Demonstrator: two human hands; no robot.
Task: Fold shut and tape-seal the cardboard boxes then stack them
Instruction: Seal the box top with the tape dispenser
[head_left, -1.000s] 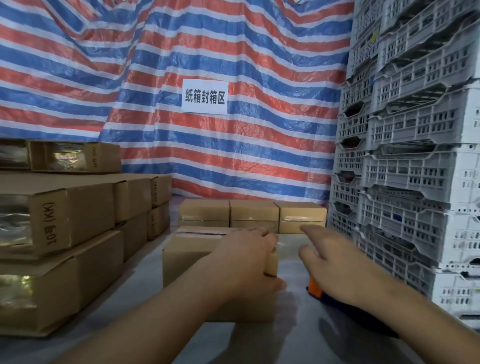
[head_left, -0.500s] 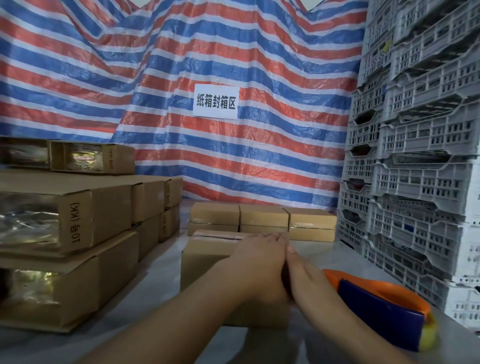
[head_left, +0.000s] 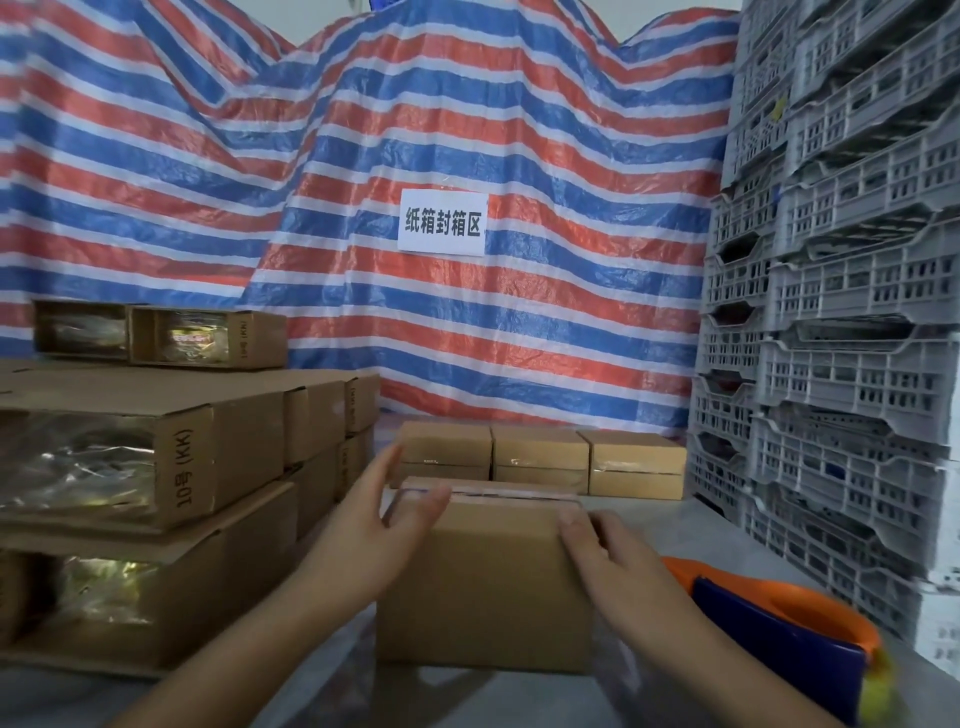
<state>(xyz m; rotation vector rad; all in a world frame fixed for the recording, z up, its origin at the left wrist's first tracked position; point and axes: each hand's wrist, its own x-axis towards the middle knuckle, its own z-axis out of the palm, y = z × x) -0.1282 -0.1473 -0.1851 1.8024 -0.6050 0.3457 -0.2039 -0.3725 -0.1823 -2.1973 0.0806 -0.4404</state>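
- The cardboard box (head_left: 483, 582) looks light and stiff, its faces smooth; best held by its side walls.
- Left hand (head_left: 382, 525) spread at the left top corner; right hand (head_left: 597, 551) flat on the right edge.

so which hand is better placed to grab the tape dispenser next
Probably the right. The tape dispenser lies on the table just right of the box, beside the right hand, whose straight fingers rest on the box's right end. The left hand is at the box's far left corner.
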